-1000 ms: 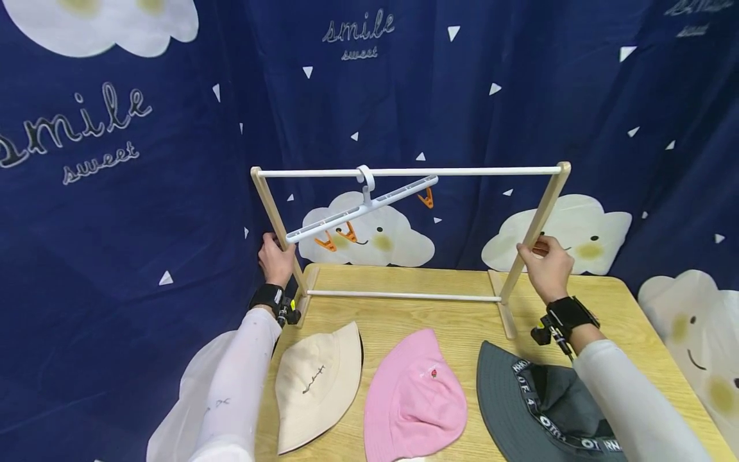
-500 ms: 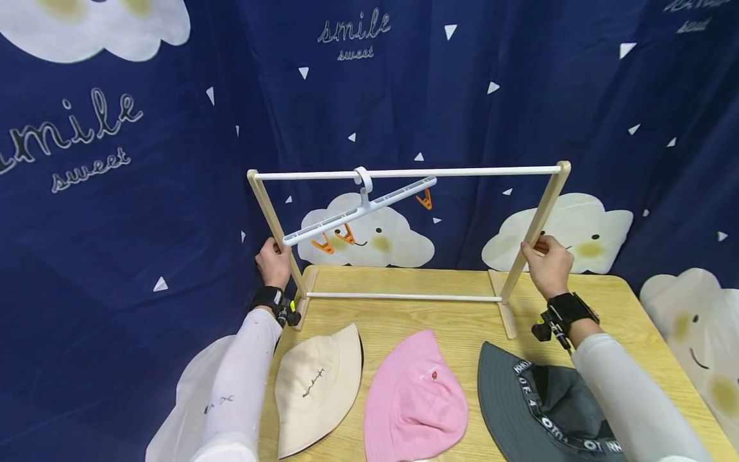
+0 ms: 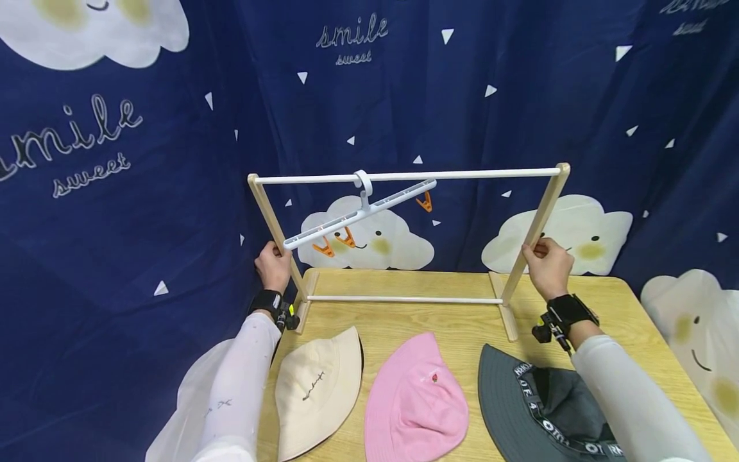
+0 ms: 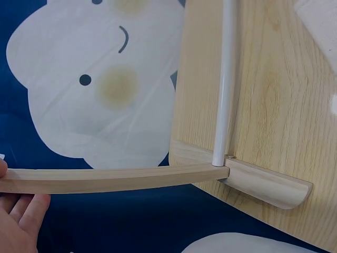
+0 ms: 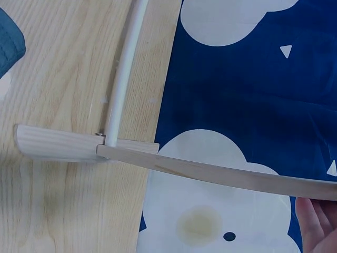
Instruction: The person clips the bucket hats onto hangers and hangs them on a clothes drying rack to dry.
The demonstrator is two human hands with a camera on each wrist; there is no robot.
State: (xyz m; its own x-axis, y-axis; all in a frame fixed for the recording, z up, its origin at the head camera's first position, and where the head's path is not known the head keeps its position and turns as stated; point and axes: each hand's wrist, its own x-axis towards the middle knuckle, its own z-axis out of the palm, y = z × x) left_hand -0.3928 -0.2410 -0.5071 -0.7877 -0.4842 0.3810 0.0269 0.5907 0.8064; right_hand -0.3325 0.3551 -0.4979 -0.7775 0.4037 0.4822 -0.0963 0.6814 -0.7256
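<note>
A small rack stands upright at the back of the table, with wooden posts and a white top rod [image 3: 462,174]. Around its left post [image 4: 116,179] my left hand [image 3: 274,266] has thumb and fingers on opposite sides, pinching the wood. My right hand [image 3: 550,266] pinches the right post [image 5: 210,174] between thumb and fingers at about the same height. From the top rod hangs a white hanger [image 3: 364,213], turned at an angle, its left end near my left hand. Orange clips [image 3: 346,237] dangle beneath it. The left fingers are partly cut off in the left wrist view.
Nearer me on the wooden table [image 3: 404,319] lie a cream bucket hat [image 3: 323,391], a pink bucket hat [image 3: 416,401] and a dark grey bucket hat [image 3: 508,401]. A blue curtain [image 3: 404,96] with clouds rises behind and along the left side.
Both hands keep their hold on the posts throughout. The head view has shifted slightly, and the rack and hats appear almost unmoved on the table.
</note>
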